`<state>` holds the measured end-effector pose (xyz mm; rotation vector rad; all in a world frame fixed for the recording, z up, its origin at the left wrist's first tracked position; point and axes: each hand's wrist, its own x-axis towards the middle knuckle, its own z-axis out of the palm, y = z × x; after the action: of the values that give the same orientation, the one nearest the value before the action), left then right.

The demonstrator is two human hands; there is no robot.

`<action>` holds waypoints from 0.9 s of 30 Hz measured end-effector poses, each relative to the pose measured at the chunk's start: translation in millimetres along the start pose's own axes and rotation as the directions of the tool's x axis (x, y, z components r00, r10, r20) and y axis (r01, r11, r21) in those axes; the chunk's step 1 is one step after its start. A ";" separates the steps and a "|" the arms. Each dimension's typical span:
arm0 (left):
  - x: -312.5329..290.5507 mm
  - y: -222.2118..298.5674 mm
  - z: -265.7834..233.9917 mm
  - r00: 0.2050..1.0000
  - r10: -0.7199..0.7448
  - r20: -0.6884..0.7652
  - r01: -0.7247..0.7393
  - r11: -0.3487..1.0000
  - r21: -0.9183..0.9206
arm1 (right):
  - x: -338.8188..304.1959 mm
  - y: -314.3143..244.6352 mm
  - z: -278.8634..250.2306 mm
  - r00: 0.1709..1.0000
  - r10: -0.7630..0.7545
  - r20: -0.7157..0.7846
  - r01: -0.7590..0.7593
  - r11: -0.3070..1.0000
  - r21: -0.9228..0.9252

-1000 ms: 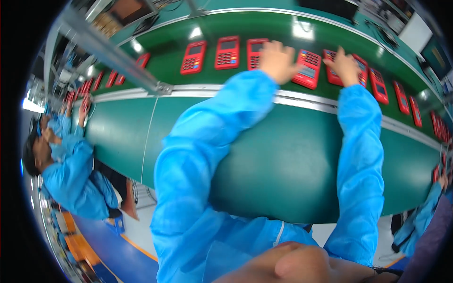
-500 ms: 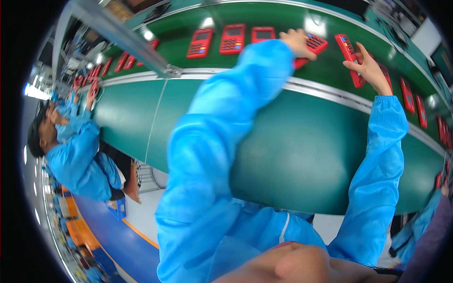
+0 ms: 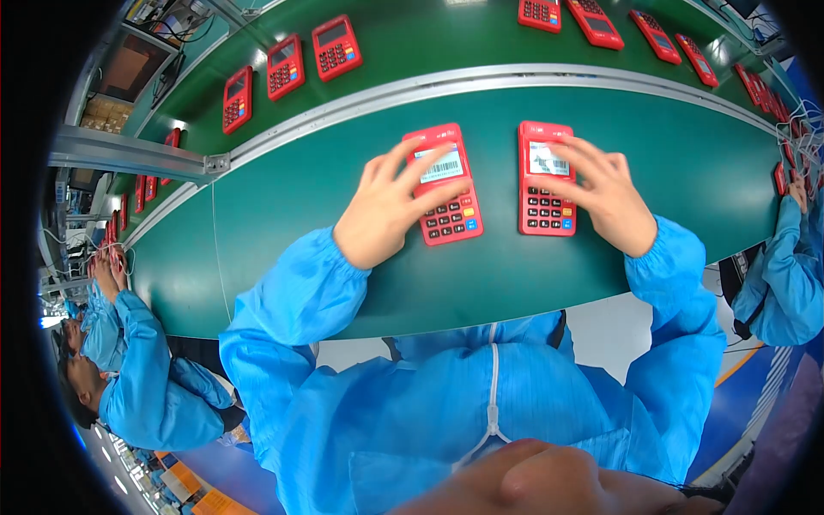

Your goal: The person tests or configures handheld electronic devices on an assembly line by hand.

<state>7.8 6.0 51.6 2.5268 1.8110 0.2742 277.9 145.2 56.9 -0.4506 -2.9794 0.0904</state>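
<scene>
Holding spread left grip (image 3: pixel 383 211) over red rectangular keypad terminal (image 3: pixel 441 169), spread right grip (image 3: pixel 611 202) over matching terminal (image 3: pixel 544 206), on green desk (image 3: pixel 502 270).

We've got bright, fairly even light, likely overhead — small white glare on the green belt (image 3: pixel 412 45), top centre. Soft shading only on the tabletop (image 3: pixel 515 287). Red terminals (image 3: pixel 451 225) mid-frame are crisp; bottom centre is soft. Fisheye bends the metal rail (image 3: pixel 489 77) — black corners, squeezed sides.
</scene>
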 end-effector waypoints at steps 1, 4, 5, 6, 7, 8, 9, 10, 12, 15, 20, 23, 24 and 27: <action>-11.7 0.1 4.7 0.996 -0.054 -0.076 0.049 0.997 -0.065 | -10.6 0.7 8.9 0.988 0.144 -0.060 -0.133 0.978 0.158; -30.9 18.3 11.0 0.932 -0.351 -0.085 0.292 0.871 -0.395 | -28.8 -12.5 16.4 0.947 0.321 -0.022 -0.285 0.868 0.406; -32.5 22.2 19.6 0.936 -0.341 -0.087 0.275 0.862 -0.425 | -30.0 -17.0 20.2 0.952 0.305 -0.018 -0.275 0.881 0.385; -31.8 28.2 26.1 0.940 -0.329 -0.090 0.256 0.854 -0.453 | -29.9 -23.1 20.7 0.946 0.322 0.023 -0.308 0.878 0.366; -29.0 34.9 28.2 0.931 -0.362 -0.050 0.290 0.814 -0.503 | -27.2 -26.5 24.2 0.947 0.320 0.024 -0.306 0.878 0.368; -26.0 37.7 30.6 0.930 -0.364 -0.049 0.292 0.814 -0.502 | -23.9 -28.6 29.8 0.934 0.358 -0.018 -0.317 0.848 0.425; -23.3 37.4 34.8 0.920 -0.388 -0.057 0.297 0.785 -0.544 | -19.7 -28.9 34.9 0.918 0.393 -0.057 -0.319 0.816 0.483; -20.8 37.4 37.3 0.910 -0.410 -0.064 0.299 0.755 -0.584 | -15.6 -26.9 37.5 0.933 0.357 -0.042 -0.295 0.827 0.479; -16.5 41.5 39.5 0.912 -0.405 -0.067 0.289 0.750 -0.595 | -7.8 -32.5 38.7 0.952 0.300 -0.060 -0.240 0.853 0.464; -11.2 48.6 43.2 0.908 -0.403 -0.112 0.266 0.764 -0.588 | -2.6 -39.0 38.7 0.953 0.293 -0.079 -0.226 0.859 0.458; -20.5 45.8 27.4 0.922 -0.349 -0.165 0.233 0.845 -0.482 | -17.0 -31.2 28.6 0.934 0.318 -0.162 -0.184 0.818 0.544; -24.3 47.6 30.4 0.926 -0.252 -0.280 0.158 0.935 -0.318 | -33.2 -26.1 26.2 0.930 0.249 -0.269 -0.108 0.888 0.446; -24.3 46.6 34.0 0.930 -0.144 -0.338 0.075 0.975 -0.210 | -38.4 -24.5 25.0 0.943 0.196 -0.271 -0.087 0.926 0.368; -22.5 51.2 38.4 0.911 0.007 -0.412 -0.033 0.998 -0.056 | -45.2 -25.2 27.0 0.943 0.113 -0.314 -0.031 0.966 0.257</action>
<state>54.7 -28.6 16.9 2.5914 1.8585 0.9144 309.8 106.5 26.9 -0.4896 -2.5811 0.3561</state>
